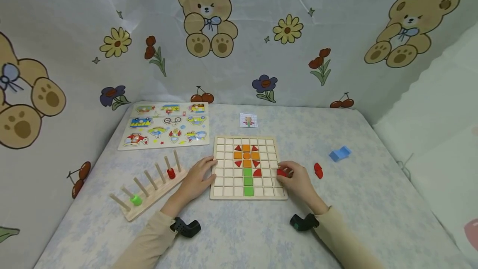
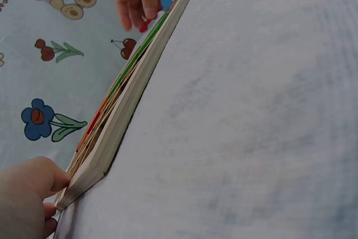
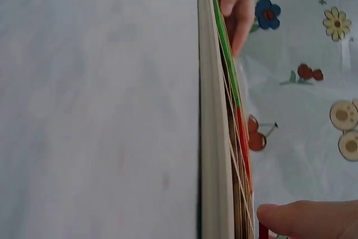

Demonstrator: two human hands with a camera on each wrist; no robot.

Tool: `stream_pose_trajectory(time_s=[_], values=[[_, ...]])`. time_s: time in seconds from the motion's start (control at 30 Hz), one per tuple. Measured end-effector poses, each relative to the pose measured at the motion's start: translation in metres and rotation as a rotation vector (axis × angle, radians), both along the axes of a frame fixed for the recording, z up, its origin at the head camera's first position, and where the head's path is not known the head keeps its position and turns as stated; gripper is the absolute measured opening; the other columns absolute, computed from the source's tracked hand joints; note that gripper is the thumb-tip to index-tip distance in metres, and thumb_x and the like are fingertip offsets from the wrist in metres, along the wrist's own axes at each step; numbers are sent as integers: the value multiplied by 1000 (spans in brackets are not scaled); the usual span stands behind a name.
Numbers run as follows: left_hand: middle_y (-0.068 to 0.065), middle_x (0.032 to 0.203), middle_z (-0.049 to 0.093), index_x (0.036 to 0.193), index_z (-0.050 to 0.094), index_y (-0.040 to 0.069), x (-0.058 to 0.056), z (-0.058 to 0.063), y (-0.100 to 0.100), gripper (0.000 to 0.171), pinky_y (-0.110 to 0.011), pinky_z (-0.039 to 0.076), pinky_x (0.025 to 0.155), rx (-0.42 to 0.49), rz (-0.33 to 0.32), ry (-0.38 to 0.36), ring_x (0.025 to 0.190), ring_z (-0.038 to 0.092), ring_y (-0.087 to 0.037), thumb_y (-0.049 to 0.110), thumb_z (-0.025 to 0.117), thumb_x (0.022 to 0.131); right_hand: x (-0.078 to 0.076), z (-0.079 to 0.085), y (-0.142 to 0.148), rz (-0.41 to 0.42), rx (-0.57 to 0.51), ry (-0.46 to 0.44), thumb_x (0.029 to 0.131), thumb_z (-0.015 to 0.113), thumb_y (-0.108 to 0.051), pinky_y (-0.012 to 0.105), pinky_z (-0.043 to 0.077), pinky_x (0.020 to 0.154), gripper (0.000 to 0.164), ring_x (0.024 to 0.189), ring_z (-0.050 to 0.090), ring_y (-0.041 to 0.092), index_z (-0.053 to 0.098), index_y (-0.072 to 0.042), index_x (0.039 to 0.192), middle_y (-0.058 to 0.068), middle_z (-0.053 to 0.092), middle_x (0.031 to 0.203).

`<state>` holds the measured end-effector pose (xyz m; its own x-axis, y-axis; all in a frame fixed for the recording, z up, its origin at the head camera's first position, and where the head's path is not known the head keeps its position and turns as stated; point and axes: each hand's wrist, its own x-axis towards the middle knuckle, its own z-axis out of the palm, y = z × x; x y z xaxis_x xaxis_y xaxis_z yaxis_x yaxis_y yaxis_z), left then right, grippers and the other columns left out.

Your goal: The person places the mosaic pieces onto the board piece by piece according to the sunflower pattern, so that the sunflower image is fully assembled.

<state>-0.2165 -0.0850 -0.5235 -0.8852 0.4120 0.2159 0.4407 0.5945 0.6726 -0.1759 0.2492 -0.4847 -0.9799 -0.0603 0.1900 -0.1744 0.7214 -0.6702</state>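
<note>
A square wooden grid board [image 1: 226, 181] lies on the table with orange, red and green flat pieces set in its cells. Thumb and fingertips of my left hand [image 1: 196, 177] rest against its left edge, and the left wrist view shows them at a board corner. Over the board's right edge, my right hand [image 1: 298, 179] pinches a red piece [image 1: 281, 172] between thumb and fingers; the fingers partly cover it. A red quarter-circle piece [image 1: 257, 172] sits beside the column of green squares [image 1: 248, 181]. Behind the board lies a small pattern card [image 1: 248, 120].
To the right are loose red pieces [image 1: 318, 170] and a blue block [image 1: 340, 153]. A wooden peg rack [image 1: 153, 194] with green and red rings stands near my left forearm. A vehicle puzzle board [image 1: 168, 125] lies at the back left, before a bear-print cloth [image 1: 239, 69].
</note>
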Motion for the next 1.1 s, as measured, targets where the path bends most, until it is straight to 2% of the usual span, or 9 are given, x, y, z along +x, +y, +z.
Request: stream_pose_trajectory(time_s=[0.1,0.2,0.43,0.57,0.67,0.77,0.87,0.97,1.1], values=[[-11,146,44,134,53,7,0,-2,2,46,-52,35,111,7,-4,5,137,39,-31,20,62,92,-5,-3,-17,57,-22,-15,78,75,-4,22,48,64,36,75,54,18,65,2,112,14,66,97],[-11,146,44,134,53,7,0,-3,4,45,-52,35,111,10,-14,-1,137,39,-31,20,62,92,-10,-7,-25,66,-48,-27,77,76,-4,21,46,66,37,76,53,16,66,-1,112,12,66,97],[-11,146,44,134,53,7,2,-2,8,45,-53,34,111,-8,-6,-8,138,39,-31,20,61,92,-8,-9,-26,112,-85,-60,81,72,-4,21,46,69,33,81,54,18,66,-3,114,11,67,102],[-10,146,44,134,54,8,0,-1,8,45,-53,34,111,-4,-4,-7,138,39,-31,21,61,92,-6,-2,-14,79,-71,-4,85,67,-2,23,49,68,29,83,59,21,65,-1,114,14,67,103],[-10,147,44,134,54,8,0,-1,8,44,-53,34,111,-8,-3,-12,138,39,-31,22,61,92,-5,6,3,33,-30,11,84,66,1,30,52,69,29,86,62,27,65,1,113,17,68,103],[-11,146,44,133,54,7,0,-1,7,44,-53,34,110,-13,-3,-5,138,39,-32,20,61,92,-1,10,26,20,3,-41,82,64,5,38,53,76,32,92,62,31,64,3,114,20,68,104],[-12,147,43,134,53,7,1,0,5,45,-54,34,111,-14,-6,-12,138,38,-32,20,62,92,7,9,46,49,13,-130,79,64,6,43,54,80,37,97,62,34,62,4,116,21,68,107],[-12,148,42,134,53,6,1,2,3,45,-53,33,111,-22,-4,-17,138,38,-32,20,62,92,16,2,56,75,1,-177,80,69,1,40,54,84,40,101,63,33,61,2,119,19,67,112],[-12,147,42,134,53,6,0,2,1,45,-53,33,111,-22,-1,-12,138,38,-33,20,62,92,18,-9,51,82,-1,-95,78,75,-5,30,54,83,43,101,64,30,62,-1,119,15,68,113]])
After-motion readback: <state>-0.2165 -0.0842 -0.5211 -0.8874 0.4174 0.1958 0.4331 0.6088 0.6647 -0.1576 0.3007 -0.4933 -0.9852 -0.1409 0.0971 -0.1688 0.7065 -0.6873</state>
